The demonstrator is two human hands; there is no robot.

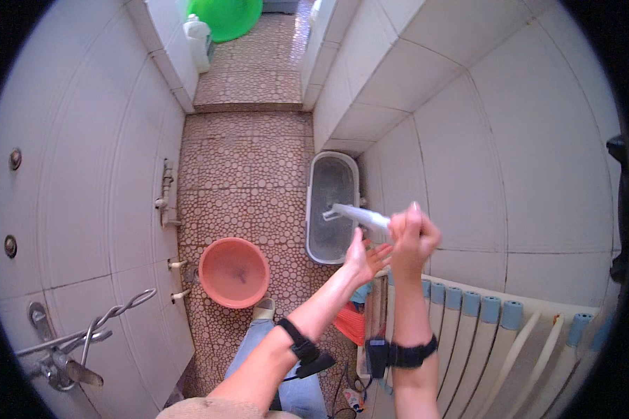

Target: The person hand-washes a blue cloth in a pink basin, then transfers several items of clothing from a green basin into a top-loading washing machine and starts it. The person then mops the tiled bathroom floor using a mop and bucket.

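Note:
My right hand (414, 235) is closed around one end of a white plastic handle (367, 216), slightly blurred. The handle's far end, with a small loop, lies over a long oval grey bucket (308, 209) with a white rim, standing against the right wall. Just below the handle, my left hand (364, 262) has its fingers spread with nothing in it. A round pink basin (205, 293) with cloudy liquid stands on the floor to the left, beside my foot.
A white radiator (453, 324) with blue caps runs along the lower right, near a red ribbed object (351, 324). Metal taps and pipes (73, 366) stick out from the left wall. Past a low floor step (249, 108) are a white bottle (198, 44) and a green basin (228, 21).

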